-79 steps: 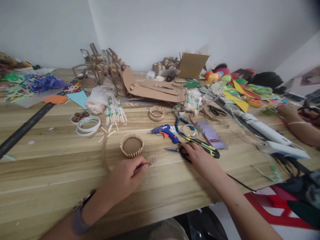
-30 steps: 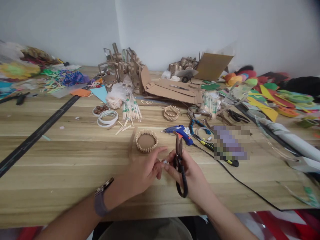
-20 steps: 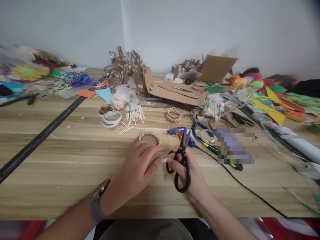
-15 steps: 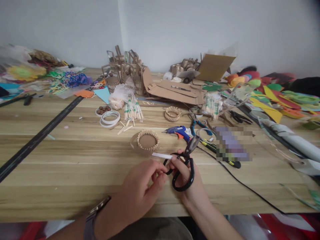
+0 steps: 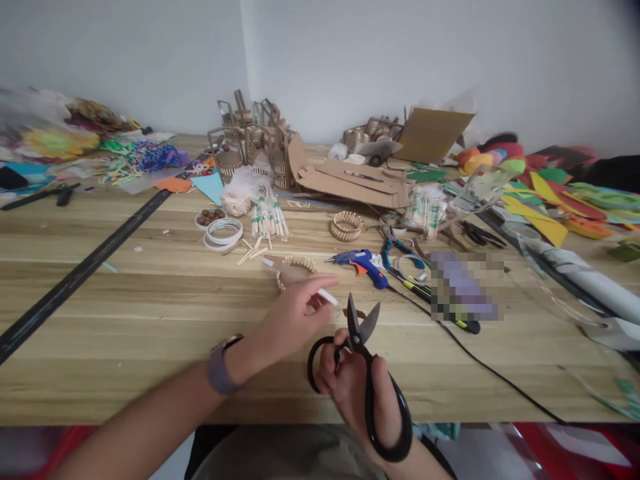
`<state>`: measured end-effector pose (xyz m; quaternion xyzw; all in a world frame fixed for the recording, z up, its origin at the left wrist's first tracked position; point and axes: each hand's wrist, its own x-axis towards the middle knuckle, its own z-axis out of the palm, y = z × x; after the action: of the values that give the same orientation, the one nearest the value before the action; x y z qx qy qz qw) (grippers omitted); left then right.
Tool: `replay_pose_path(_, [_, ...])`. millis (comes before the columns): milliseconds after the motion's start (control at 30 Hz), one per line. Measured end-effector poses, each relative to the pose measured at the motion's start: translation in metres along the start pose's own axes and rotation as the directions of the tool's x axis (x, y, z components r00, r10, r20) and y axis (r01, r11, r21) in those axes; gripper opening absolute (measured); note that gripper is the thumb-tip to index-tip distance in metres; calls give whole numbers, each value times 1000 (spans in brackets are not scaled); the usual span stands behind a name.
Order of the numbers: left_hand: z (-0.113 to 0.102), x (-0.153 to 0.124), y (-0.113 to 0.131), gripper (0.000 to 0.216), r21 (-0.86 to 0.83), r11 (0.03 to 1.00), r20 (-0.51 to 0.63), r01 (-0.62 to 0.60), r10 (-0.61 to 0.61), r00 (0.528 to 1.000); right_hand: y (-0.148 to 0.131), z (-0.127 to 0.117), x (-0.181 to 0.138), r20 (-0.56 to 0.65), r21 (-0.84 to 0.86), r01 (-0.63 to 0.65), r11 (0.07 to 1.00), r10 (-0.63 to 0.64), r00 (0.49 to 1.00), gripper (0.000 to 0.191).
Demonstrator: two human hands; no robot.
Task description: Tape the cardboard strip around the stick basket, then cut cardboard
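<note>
My left hand [image 5: 297,317] pinches a narrow brown strip with white parts [image 5: 329,297], its long end reaching back to the left. Behind that hand, partly covered by hand and strip, sits a round ring of short wooden sticks [image 5: 300,262]. My right hand [image 5: 353,380] grips black-handled scissors [image 5: 361,333], fingers through the handles, blades spread apart and pointing away from me. A small dark brown piece [image 5: 356,313] shows by the blades; whether it lies on the table is unclear.
A blue glue gun [image 5: 361,261] lies beyond the scissors, beside blue-handled pliers [image 5: 400,252] and a yellow-black cutter [image 5: 425,293]. Further back are a second stick ring [image 5: 347,226], tape rolls [image 5: 225,233], bundled sticks [image 5: 267,217] and cardboard [image 5: 355,181]. A black cord [image 5: 480,363] crosses the right side.
My hands have moved apart. The left went up and leftward with the strip, over the stick ring; the right came down toward me with the scissors, whose blades now spread wider.
</note>
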<state>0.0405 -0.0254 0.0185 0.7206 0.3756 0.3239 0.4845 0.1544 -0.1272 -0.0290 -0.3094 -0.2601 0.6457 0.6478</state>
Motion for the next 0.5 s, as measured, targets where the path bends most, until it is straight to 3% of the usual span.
replay_pose_path(67, [3,7,-1,43,-170,985,184,16,16,983,-3,-1,-6,60,17,-60,998,59,996,54])
replay_pose_path(167, [10,15,-2,41,-420,882,467,214,8,884,-5,-2,-12,136,69,-124,990,114,984,57])
replay_pose_path(233, [13,17,-4,37,-471,822,569,319,7,822,-6,-3,-14,199,110,-120,987,97,975,58])
replay_pose_path(300, [14,19,-5,37,-483,798,612,360,13,791,-6,-4,-15,251,132,-113,985,78,965,58])
replay_pose_path(400, [17,19,-6,35,-445,823,624,353,3,781,-7,-3,-17,295,115,-150,982,111,949,58])
replay_pose_path(500, [21,21,-4,28,-313,924,625,222,24,780,-8,-2,-21,339,72,-188,980,153,928,62])
